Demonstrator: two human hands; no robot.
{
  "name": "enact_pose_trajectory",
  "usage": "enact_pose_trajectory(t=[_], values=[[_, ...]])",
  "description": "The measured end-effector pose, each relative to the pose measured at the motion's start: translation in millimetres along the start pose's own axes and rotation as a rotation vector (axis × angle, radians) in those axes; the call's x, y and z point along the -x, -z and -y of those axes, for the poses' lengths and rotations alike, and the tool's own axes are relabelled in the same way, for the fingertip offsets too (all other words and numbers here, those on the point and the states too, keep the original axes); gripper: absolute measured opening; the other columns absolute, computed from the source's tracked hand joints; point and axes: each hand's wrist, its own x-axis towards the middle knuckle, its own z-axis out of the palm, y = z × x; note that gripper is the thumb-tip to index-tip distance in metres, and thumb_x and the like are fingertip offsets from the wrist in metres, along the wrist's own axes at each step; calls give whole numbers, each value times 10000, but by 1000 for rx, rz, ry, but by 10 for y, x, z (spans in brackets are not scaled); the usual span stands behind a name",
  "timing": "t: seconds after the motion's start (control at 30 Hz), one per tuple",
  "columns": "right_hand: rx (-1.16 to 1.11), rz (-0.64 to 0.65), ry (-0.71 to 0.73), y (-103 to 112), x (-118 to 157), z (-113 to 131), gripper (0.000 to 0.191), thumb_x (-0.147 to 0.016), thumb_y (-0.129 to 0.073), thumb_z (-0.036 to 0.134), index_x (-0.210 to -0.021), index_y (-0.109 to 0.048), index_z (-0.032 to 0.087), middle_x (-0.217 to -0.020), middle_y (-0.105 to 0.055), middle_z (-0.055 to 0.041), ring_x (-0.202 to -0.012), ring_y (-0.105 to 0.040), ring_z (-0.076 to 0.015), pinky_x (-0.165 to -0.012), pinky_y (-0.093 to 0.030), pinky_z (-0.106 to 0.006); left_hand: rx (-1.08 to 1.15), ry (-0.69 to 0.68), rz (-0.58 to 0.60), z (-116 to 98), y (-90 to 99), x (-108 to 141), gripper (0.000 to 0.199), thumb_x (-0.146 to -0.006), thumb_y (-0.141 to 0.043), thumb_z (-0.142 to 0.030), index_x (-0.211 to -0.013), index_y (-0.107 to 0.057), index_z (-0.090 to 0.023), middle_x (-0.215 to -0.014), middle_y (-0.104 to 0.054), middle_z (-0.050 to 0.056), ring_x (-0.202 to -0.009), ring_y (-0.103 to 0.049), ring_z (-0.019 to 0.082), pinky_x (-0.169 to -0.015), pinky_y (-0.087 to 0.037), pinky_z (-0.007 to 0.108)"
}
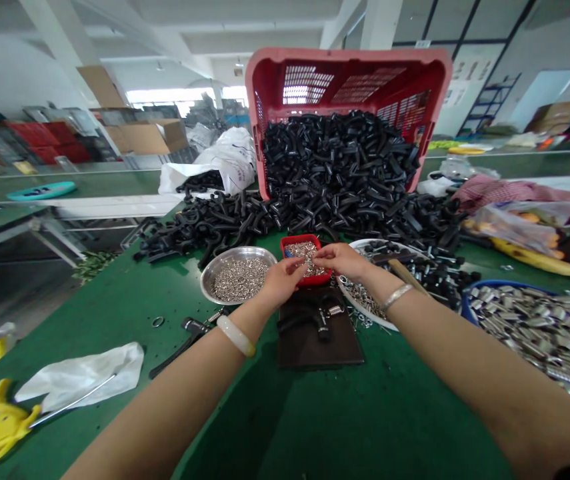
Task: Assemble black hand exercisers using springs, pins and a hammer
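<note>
My left hand (285,279) is at the near left edge of a small red tray (315,280) of tiny metal parts, its thumb and fingers pinched together. Over the tray's right side is my right hand (341,260), also pinched. What either hand holds is too small to make out. Below them a dark square pad (297,357) bears a black handle-like part (322,323) and a small spring (335,311). A metal bowl (205,283) of small rings stands left of my left hand. Under my right forearm lies a white round tray (382,323) with screws and black parts.
A tipped red crate (349,55) spills black parts (345,193) across the table's back. At the right are a blue-rimmed tray (469,313) of metal pieces and bananas (535,257). A yellow-handled tool (2,427), a white bag (89,377) and a black part (179,350) lie left.
</note>
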Motion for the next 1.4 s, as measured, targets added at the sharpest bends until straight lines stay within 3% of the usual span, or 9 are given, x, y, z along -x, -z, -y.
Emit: enact_pose_trajectory(t=[0.1, 0.3, 0.37, 0.43, 0.53, 0.63, 1.0, 1.23, 1.4], values=[[-282, 18, -15, -15, 124, 79, 176, -658, -631, 238, -788, -618, 121, -684, -656, -6, -594, -575, -93, -595, -451, -218, 151, 119, 21, -42, -47, -40, 272, -724, -591, -336, -913, -606, -141, -711, -606, 24, -528, -498, 71, -481, -406, 188], [-323, -94, 57, -84, 299, 176, 208, -651, -628, 299, -775, -604, 134, -685, -631, -4, -615, -557, -105, -611, -435, -236, 299, 170, 56, -77, -115, 25, 288, -715, -582, -423, -845, -556, -168, -633, -517, -25, -497, -436, 47, -432, -327, 147], [-274, -180, 81, -75, 388, 165, 213, -680, -599, 318, -789, -611, 136, -727, -640, -19, -646, -562, -116, -627, -432, -242, 196, 140, 51, -73, -93, 48, 273, -770, -503, -425, -853, -542, -168, -611, -503, -25, -506, -444, 62, -447, -330, 165], [-135, -218, 79, -34, 514, 124, 206, -710, -569, 318, -794, -627, 138, -750, -648, -31, -668, -564, -126, -641, -421, -247, -76, 21, 70, -51, -53, 78, 239, -786, -477, -388, -816, -553, -163, -624, -532, -9, -543, -470, 88, -499, -358, 203], [205, -133, 38, 47, 743, 24, 179, -734, -543, 297, -758, -648, 154, -695, -646, -27, -635, -549, -133, -608, -388, -246, -551, -207, 179, 4, -19, 141, 188, -755, -510, -337, -731, -586, -167, -695, -600, 21, -631, -519, 135, -584, -377, 253], [440, -77, 6, 89, 937, -67, 176, -756, -519, 294, -741, -640, 168, -647, -627, -17, -596, -526, -132, -565, -351, -237, -771, -281, 219, 31, -57, 187, 215, -770, -479, -357, -749, -604, -183, -740, -631, 29, -673, -551, 159, -598, -378, 265], [456, -199, 11, 6, 1107, -143, 177, -809, -461, 290, -766, -595, 183, -729, -637, -20, -632, -547, -129, -570, -357, -221, -962, -330, 280, -122, -156, 170, 229, -772, -496, -385, -798, -610, -188, -762, -637, 27, -698, -578, 156, -612, -403, 255], [633, -166, 6, -83, 1134, -140, 171, -835, -453, 285, -810, -593, 190, -808, -640, -36, -757, -571, -144, -668, -369, -230, -1054, -491, 237, 11, -192, 316, 238, -845, -420, -378, -857, -581, -204, -842, -608, 25, -781, -565, 156, -656, -415, 256], [821, -108, 17, -52, 1101, -20, 184, -845, -435, 280, -843, -596, 191, -841, -638, -51, -796, -570, -159, -671, -374, -241, -1083, -657, 262, 29, -89, 462, 518, -746, -389, -637, -961, -594, -212, -972, -568, 58, -915, -499, 207, -762, -411, 316]])
